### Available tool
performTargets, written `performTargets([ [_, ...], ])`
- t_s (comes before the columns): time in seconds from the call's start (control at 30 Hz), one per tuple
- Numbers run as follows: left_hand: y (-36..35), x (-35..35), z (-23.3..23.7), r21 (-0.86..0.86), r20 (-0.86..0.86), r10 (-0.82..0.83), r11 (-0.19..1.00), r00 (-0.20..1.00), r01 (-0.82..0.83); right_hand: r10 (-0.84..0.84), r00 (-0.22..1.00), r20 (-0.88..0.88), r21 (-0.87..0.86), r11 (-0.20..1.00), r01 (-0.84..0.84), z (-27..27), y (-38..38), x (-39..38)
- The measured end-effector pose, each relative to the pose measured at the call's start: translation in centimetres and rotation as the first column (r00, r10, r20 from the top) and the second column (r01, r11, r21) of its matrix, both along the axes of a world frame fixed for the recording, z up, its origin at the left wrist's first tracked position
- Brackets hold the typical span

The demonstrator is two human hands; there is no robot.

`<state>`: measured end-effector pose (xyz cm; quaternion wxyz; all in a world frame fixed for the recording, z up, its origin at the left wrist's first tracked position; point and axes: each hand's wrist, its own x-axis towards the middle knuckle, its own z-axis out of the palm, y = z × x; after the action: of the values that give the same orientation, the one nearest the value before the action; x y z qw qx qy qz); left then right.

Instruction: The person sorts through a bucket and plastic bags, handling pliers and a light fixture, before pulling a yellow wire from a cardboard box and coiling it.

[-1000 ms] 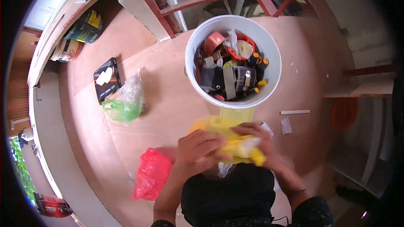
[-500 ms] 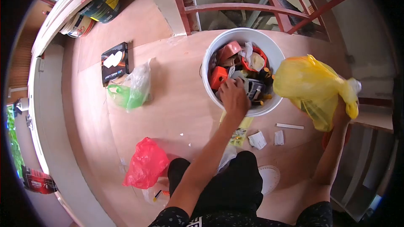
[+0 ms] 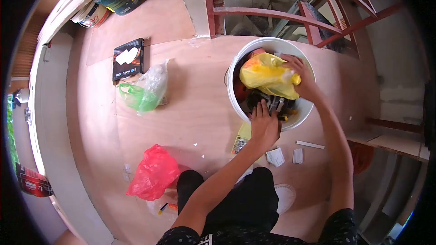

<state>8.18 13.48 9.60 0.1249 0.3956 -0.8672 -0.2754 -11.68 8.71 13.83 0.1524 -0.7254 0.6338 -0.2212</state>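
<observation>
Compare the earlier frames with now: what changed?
The yellow bag, earlier in both hands, then right of the bucket, has moved left over its opening, right hand at its edge. The left hand let go and now reaches in. The red bag and black box stayed put.

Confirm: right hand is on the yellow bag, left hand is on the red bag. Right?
Wrong on the left hand: the head view shows it reaching into the white bucket, not on the red bag. The right hand is on the yellow bag.

The black box [image 3: 128, 59] reads "LED PANEL LIGHT"; a white bucket [image 3: 92, 15] shows "lo".
</observation>
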Motion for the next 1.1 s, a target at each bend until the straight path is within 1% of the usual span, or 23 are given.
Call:
performTargets([
  [0.03,-0.3,0.4,0.6,0.018,0.035,-0.073,0.997,0.997,0.072,-0.045,0.992,-0.114,0.004,0.999,0.045,-0.9,0.6,0.5],
  [0.07,-0.6,0.8,1.1,0.023,0.031,-0.067,0.998,0.997,0.066,-0.100,0.987,-0.126,0.030,0.994,0.104,-0.1,1.1,2.0],
  [0.13,-1.7,3.1,2.4,-0.019,-0.247,-0.135,0.991,0.960,0.134,-0.130,0.946,-0.296,-0.049,0.991,0.121,-1.7,1.9,2.5],
  [0.2,-2.9,6.5,3.0,0.201,-0.531,0.033,0.976,0.847,0.088,-0.111,0.880,-0.463,-0.094,0.993,0.075,-2.8,2.1,1.8],
  [0.23,-4.1,8.3,2.8,0.279,-0.621,0.139,0.959,0.772,0.052,-0.101,0.891,-0.442,-0.124,0.991,0.051,-3.3,1.6,1.7],
  [0.27,-5.6,10.9,2.2,0.256,-0.572,0.256,0.958,0.779,-0.127,-0.089,0.847,-0.524,-0.114,0.993,0.034,-2.7,1.6,2.3],
  [0.33,-9.5,17.3,-2.2,0.053,-0.484,0.480,0.851,0.732,-0.523,-0.083,0.859,-0.506,-0.120,0.992,0.026,-2.8,1.7,2.6],
  [0.37,-12.0,21.2,-5.9,0.007,-0.423,0.616,0.736,0.665,-0.677,-0.079,0.864,-0.497,-0.126,0.992,0.018,-1.7,1.9,3.4],
  [0.4,-14.1,24.5,-8.2,-0.008,-0.353,0.773,0.561,0.527,-0.828,-0.168,0.850,-0.500,-0.130,0.984,0.118,-0.3,2.3,4.6],
  [0.47,-18.4,31.4,-11.5,-0.119,-0.157,0.798,0.569,0.582,-0.814,-0.303,0.856,-0.419,-0.205,0.950,0.236,2.4,3.7,6.5],
  [0.5,-19.7,32.5,-11.9,-0.113,-0.159,0.802,0.565,0.576,-0.817,-0.337,0.881,-0.331,-0.271,0.929,0.254,3.6,4.7,7.6],
  [0.57,-21.3,34.3,-13.7,-0.177,-0.074,0.943,0.309,0.326,-0.935,-0.333,0.917,-0.219,-0.454,0.867,0.206,4.3,7.1,10.2],
  [0.6,-22.1,35.2,-15.0,-0.165,-0.063,0.946,0.305,0.319,-0.938,-0.302,0.941,-0.151,-0.453,0.868,0.206,4.7,7.8,12.8],
  [0.67,-23.1,36.8,-17.2,0.276,-0.037,0.762,0.629,0.646,-0.727,-0.175,0.983,0.050,-0.373,0.910,0.181,3.5,9.5,16.2],
  [0.7,-22.9,36.7,-17.8,0.284,-0.038,0.766,0.624,0.642,-0.728,-0.089,0.978,0.187,-0.298,0.944,0.143,1.5,10.2,17.6],
  [0.77,-21.8,34.6,-18.3,0.096,0.024,0.604,0.792,0.797,-0.603,-0.033,0.974,0.225,0.046,0.999,0.024,-0.4,8.6,20.9],
  [0.8,-21.0,33.7,-17.8,0.102,0.021,0.605,0.791,0.796,-0.603,-0.060,0.960,0.273,0.141,0.990,0.022,-1.8,7.0,22.6],
  [0.87,-17.7,32.6,-16.0,-0.122,-0.026,0.364,0.923,0.931,-0.364,-0.137,0.927,0.349,0.291,0.956,0.032,-6.0,3.3,25.2],
  [0.9,-16.0,32.5,-15.4,-0.115,-0.021,0.371,0.921,0.928,-0.371,-0.186,0.907,0.377,0.345,0.937,0.049,-8.4,1.6,26.3],
  [0.97,-13.0,32.6,-14.2,-0.157,0.116,0.220,0.967,0.968,-0.201,-0.213,0.882,0.420,0.367,0.929,0.049,-12.3,-1.8,28.6],
  [1.0,-11.6,32.8,-13.2,-0.154,0.122,0.223,0.967,0.967,-0.203,-0.172,0.916,0.363,0.308,0.950,0.057,-13.6,-3.2,29.8],
  [1.07,-8.5,33.3,-11.4,-0.108,0.260,-0.001,0.994,0.966,0.030,-0.141,0.941,0.307,0.262,0.963,0.059,-16.1,-4.2,32.2],
  [1.1,-7.0,33.6,-11.0,-0.100,0.265,-0.005,0.994,0.964,0.033,-0.126,0.973,0.193,0.198,0.976,0.087,-17.3,-4.2,33.4],
])
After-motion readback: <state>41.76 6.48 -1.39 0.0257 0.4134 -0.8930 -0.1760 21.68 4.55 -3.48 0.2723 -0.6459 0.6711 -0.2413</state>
